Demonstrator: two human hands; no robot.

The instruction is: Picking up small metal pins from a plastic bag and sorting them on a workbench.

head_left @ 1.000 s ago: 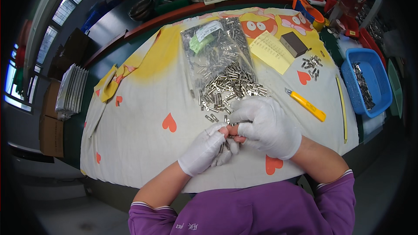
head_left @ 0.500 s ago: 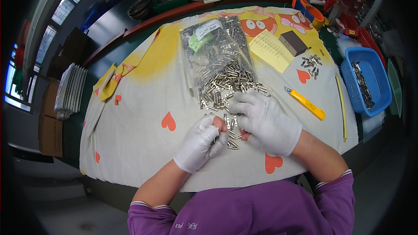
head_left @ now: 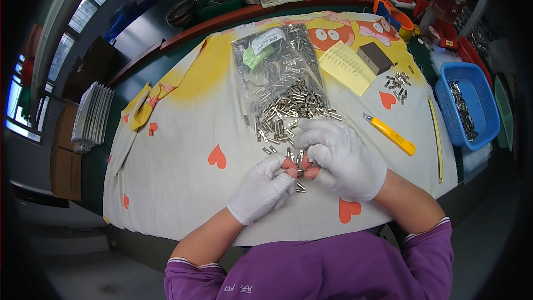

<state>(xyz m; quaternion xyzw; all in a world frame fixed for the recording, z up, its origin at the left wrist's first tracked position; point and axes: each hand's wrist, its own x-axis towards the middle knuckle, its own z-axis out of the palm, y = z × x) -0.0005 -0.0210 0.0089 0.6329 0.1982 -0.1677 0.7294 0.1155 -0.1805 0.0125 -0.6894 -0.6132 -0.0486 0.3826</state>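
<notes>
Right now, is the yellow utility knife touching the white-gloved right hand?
Apart. The head view shows bare cloth between the yellow utility knife and the white-gloved right hand.

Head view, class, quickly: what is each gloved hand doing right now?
Left hand: fingertips pinched on a small metal piece.
Right hand: pinching the same piece.
</notes>
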